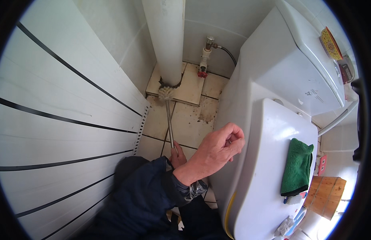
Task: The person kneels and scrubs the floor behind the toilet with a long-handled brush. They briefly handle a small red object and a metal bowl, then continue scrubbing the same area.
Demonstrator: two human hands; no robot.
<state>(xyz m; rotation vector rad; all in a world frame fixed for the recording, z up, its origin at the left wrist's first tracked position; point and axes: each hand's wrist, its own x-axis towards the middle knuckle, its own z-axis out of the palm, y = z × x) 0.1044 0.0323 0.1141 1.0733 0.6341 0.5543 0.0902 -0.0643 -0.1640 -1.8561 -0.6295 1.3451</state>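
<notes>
My right hand (178,156), partly hidden behind my left forearm, grips the metal handle of a toilet brush (170,120). Its worn, off-white bristle head (166,93) is against the front edge of a raised tile step, at the foot of a thick white drainpipe (167,39). Dark, broken sealant rings the pipe's base. Above and to the right, my left hand (214,151) crosses over the right one beside the toilet. Its fingers are curled in towards the thumb, and I see nothing held in them.
A white toilet with its lid (272,129) down fills the right side. On the lid lie a green cloth (297,168) and a small brush (293,199). A valve with a red handle (202,74) stands behind. White panelling (68,120) borders the left. Dirt specks the floor tiles (188,120).
</notes>
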